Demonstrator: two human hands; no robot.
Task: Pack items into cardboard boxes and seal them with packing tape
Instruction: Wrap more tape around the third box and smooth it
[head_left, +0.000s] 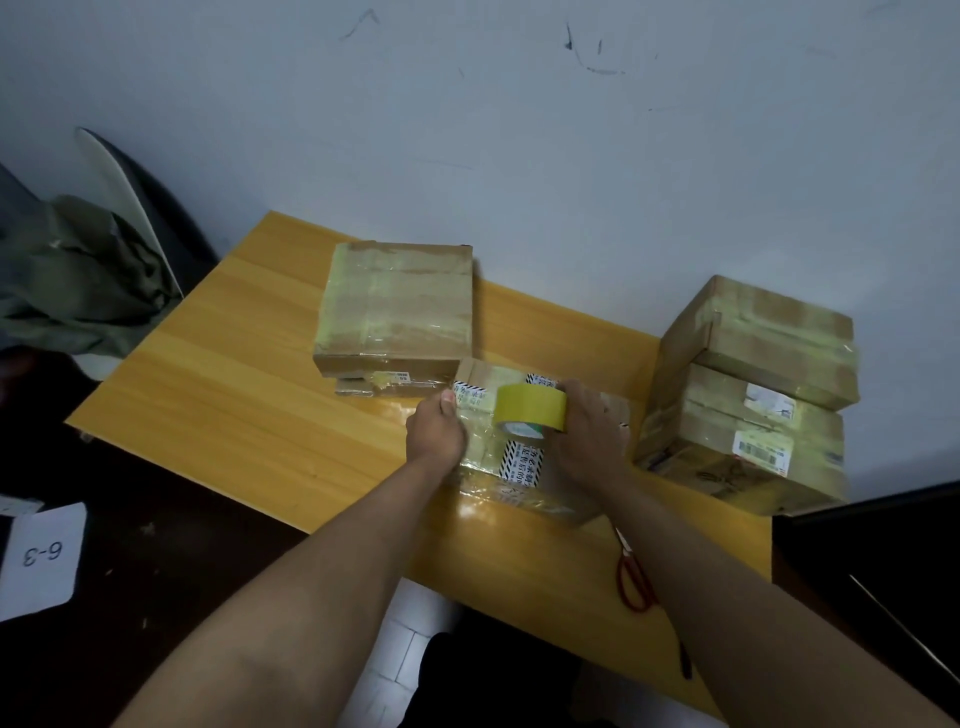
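A flat cardboard box (511, 470) wrapped in clear tape with black-and-white printed strips lies on the wooden table (234, 395) in front of me. My right hand (589, 441) grips a yellow roll of packing tape (530, 408) just above the box. My left hand (436, 431) holds a stretch of clear tape pulled from the roll, thumb up, at the box's left edge.
A taped box (397, 306) sits on another behind the flat one. Two stacked taped boxes (748, 395) stand at the right by the wall. Red-handled scissors (634, 577) lie near the table's front edge. A chair with green cloth (78, 280) and a paper marked 6-3 (41, 558) are left.
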